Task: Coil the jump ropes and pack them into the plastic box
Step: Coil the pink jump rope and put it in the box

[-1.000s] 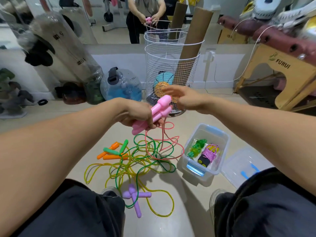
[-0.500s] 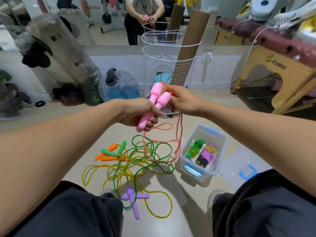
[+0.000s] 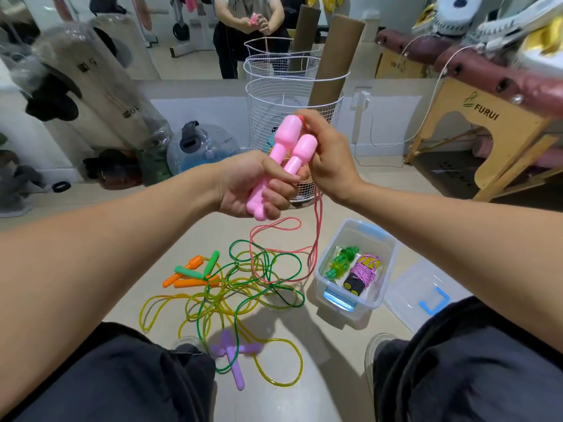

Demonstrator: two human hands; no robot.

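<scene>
Two pink plastic jump-rope handles [image 3: 285, 166] are held side by side, raised above the floor, the left hand [image 3: 249, 185] wrapped round their lower shafts. The right hand [image 3: 327, 156] pinches the pink cord [image 3: 316, 226] at the handle tops; the cord hangs down to the floor. Below lie tangled green and yellow ropes [image 3: 243, 287], beside the clear plastic box [image 3: 380, 287] holding two coiled ropes.

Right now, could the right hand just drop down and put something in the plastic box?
Probably yes. The plastic box stands open on the floor below the right hand, its lid off beside it. But that hand is busy pinching the pink cord.
</scene>
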